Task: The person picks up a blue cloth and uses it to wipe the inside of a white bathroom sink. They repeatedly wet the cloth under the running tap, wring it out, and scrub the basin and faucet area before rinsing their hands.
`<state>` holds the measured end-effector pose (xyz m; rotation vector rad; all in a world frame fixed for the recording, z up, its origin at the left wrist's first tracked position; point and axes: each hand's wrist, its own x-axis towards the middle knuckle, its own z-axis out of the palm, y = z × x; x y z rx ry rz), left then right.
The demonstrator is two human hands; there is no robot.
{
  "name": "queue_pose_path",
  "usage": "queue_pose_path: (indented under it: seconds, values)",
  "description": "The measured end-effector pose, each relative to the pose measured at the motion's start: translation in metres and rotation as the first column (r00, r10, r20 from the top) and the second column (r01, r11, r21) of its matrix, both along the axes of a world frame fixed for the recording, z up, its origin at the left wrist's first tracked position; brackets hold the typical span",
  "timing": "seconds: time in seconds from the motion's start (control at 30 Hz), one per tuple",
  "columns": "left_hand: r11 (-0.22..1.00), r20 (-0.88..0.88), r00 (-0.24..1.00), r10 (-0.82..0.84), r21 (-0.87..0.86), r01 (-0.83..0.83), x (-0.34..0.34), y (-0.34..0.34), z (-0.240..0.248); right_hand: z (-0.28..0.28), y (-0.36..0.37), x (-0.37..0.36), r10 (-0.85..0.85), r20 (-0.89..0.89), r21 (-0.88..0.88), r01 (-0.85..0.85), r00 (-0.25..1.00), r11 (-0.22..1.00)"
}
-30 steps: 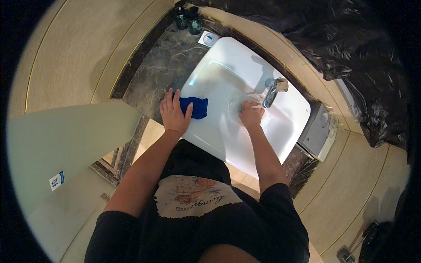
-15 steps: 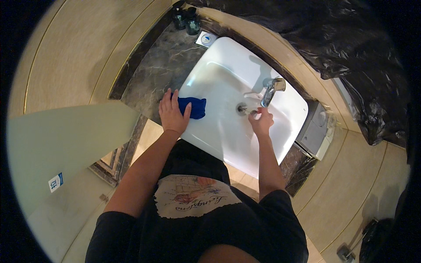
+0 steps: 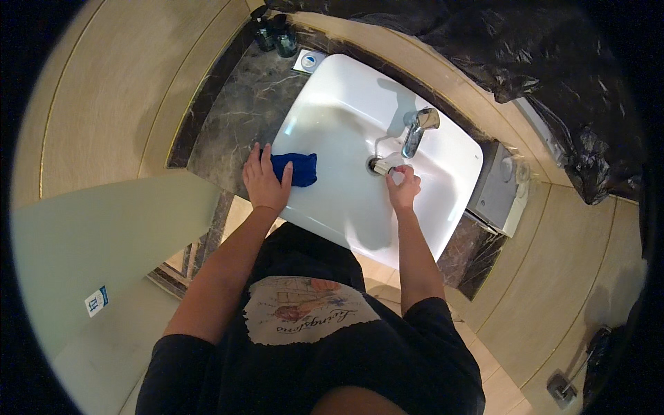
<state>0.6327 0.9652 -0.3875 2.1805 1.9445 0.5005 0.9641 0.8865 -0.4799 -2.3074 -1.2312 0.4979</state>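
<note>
My right hand (image 3: pixel 403 188) pinches a drain stopper (image 3: pixel 384 168) between thumb and fingers inside the white washbasin (image 3: pixel 332 200). The stopper is tilted, its pale stem end at the drain hole (image 3: pixel 372 164) and its rounder end at my fingertips. Whether the stem reaches into the hole I cannot tell. On the basin's left rim lies a folded dark blue cloth (image 3: pixel 297 169). My left hand (image 3: pixel 266 185) rests flat over the cloth's left end, fingers spread and thumb on top of it. Just beyond my right hand stands the chrome faucet (image 3: pixel 420 131).
A dark marbled counter (image 3: pixel 228 117) surrounds the basin. Two dark pump bottles (image 3: pixel 273 34) stand in its far left corner near a small white square box (image 3: pixel 309 61). A grey box (image 3: pixel 494 187) sits right of the basin. Black plastic sheeting (image 3: pixel 539 83) hangs at the far right.
The view has shifted slightly. My right hand has moved a little, and the stopper now lies over the drain opening, with more of its stem showing. My left hand stays on the cloth.
</note>
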Motion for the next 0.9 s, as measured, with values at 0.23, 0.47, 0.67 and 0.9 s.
queue_pose_path:
  seconds: [0.23,0.47,0.67,0.9]
  values:
    - [1.000,-0.009,1.000,0.008,-0.012,-0.009,0.001,0.000,0.000,0.004,0.005,-0.001,0.012,0.091,0.088,-0.020,0.996,0.996]
    - [1.000,0.006,1.000,0.004,-0.010,-0.004,0.003,0.001,0.001,0.002,0.029,0.005,-0.097,-0.934,0.107,0.531,0.343,0.841]
    - [1.000,0.024,1.000,0.003,0.000,-0.003,-0.001,0.000,0.006,0.022,0.059,-0.006,0.027,-0.829,-0.315,0.506,-0.559,0.803]
    - [1.000,0.064,0.998,0.000,0.012,0.000,-0.004,-0.002,0.007,0.043,0.038,0.000,-0.245,-0.968,-0.138,0.695,0.056,0.706]
